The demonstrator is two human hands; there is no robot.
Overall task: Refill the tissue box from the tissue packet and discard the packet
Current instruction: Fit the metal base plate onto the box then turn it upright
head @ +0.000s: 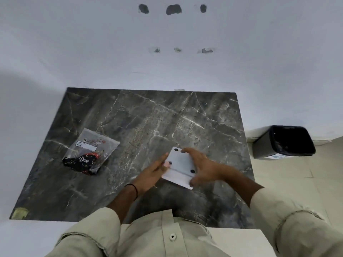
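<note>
A white tissue box (181, 162) lies upside down on the dark marble table (141, 115), its base with small black feet facing up. My right hand (202, 164) grips its right side, fingers over the far corner and thumb at the near corner. My left hand (154, 170) presses flat against the box's left edge. The tissue packet (89, 153), clear plastic with a black and red printed end, rests flattened on the table to the left, apart from both hands.
A black waste bin (285, 141) with a dark liner stands on the floor to the right of the table. The table's back edge meets a white wall (167, 52). A yellowish patch (19, 213) marks the table's near left corner.
</note>
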